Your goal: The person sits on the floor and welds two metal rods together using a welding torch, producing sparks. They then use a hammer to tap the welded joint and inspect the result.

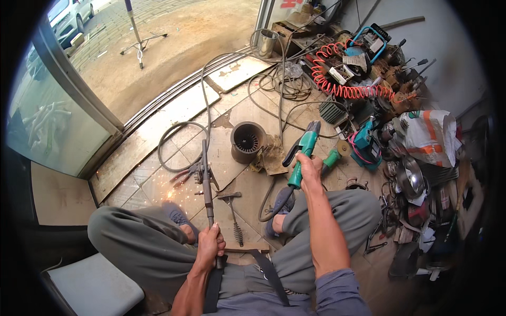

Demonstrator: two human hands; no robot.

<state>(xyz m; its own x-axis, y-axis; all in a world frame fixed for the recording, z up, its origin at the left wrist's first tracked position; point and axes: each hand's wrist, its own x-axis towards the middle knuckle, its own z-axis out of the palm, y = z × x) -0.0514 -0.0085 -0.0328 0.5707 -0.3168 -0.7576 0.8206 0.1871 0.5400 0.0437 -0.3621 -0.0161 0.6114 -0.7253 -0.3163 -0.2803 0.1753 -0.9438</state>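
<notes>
My left hand (pixel 212 243) is closed round the lower end of a long, stepped metal shaft (pixel 207 189), which points up and away over the floor. In my right hand (pixel 311 171) is a green welding electrode holder (pixel 306 145) with a black lever, raised above my right knee. I cannot make out a rod in its jaws. Orange sparks (pixel 169 195) scatter over the tiles by my left shoe. Between my feet lies a chipping hammer (pixel 232 216) with a spring handle. Pliers (pixel 183 176) rest left of the shaft. A round metal motor housing (pixel 247 142) stands farther off.
Looped cable (pixel 287 87) runs over the tiles. At right sit a green angle grinder (pixel 333 157), a coiled red hose (pixel 348 90), a white sack (pixel 429 138) and piled tools. A pale stool (pixel 95 284) is at lower left. Beyond the door track (pixel 174 87) lies bare ground.
</notes>
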